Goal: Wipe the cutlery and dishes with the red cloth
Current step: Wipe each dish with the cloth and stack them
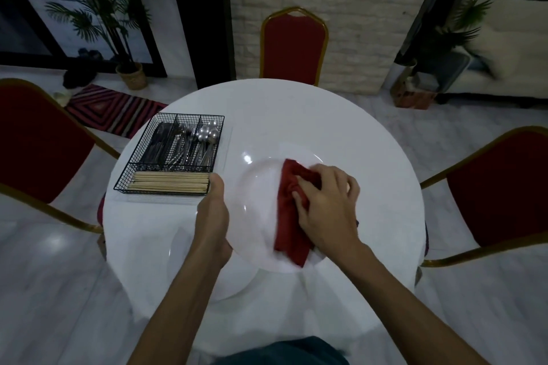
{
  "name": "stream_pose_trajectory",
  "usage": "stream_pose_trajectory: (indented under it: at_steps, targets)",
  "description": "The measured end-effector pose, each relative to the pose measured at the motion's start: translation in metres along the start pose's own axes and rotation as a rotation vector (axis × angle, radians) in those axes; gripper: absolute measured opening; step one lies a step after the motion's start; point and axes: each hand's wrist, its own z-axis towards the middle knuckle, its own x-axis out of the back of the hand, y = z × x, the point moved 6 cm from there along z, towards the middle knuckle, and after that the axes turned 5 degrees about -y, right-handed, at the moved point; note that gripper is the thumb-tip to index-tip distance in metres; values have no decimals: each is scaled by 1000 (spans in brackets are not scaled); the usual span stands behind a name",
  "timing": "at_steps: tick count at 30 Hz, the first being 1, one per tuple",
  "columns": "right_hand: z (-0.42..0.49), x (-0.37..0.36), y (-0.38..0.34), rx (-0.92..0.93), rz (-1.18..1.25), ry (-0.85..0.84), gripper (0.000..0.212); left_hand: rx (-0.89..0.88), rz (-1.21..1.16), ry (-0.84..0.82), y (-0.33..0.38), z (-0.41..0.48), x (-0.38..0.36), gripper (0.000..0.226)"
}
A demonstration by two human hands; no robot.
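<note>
Red cloth [289, 216] | right hand [326, 204] clutches it on white plate [258, 201] | left hand [212, 213] grips plate rim

The crumpled red fabric cloth [292, 207] is a deep, plain red against the round glossy white plate [258, 187], which has no pattern. The round white table [296, 115] is equally plain. The black wire-mesh basket [130, 169] shows a fine square grid. Inside it, the silver-grey metal cutlery [189, 145] gleams, the leftmost pieces perhaps darker in the dim light, and the bundle of thin wooden sticks [170, 184] is pale tan. The padded banquet chair [293, 47] has red upholstery in a gold frame. The striped floor rug [118, 108] carries nested diamonds in red, pink and black. The brick-textured wall [355, 9] is off-white.
</note>
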Motion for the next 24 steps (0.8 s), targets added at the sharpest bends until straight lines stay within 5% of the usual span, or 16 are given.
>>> stream_pose_trajectory:
  at_steps: [3,8,12,19,24]
  targets:
    - [-20,8,11,-78,-7,101,13,-13,39,12,10,-4,5,56]
    - [-67,7,-41,98,212,-139,22,-73,47,32,13,-7,-3,81]
    - [-47,13,-66,74,384,-193,25,-85,82,-43,4,-9,-27,59]
    - [8,28,13,-196,59,51,9,-227,226,-100,9,-26,-42,61]
    - [-32,16,16,-161,-12,-96,2,-259,153,-87,29,-20,-33,41]
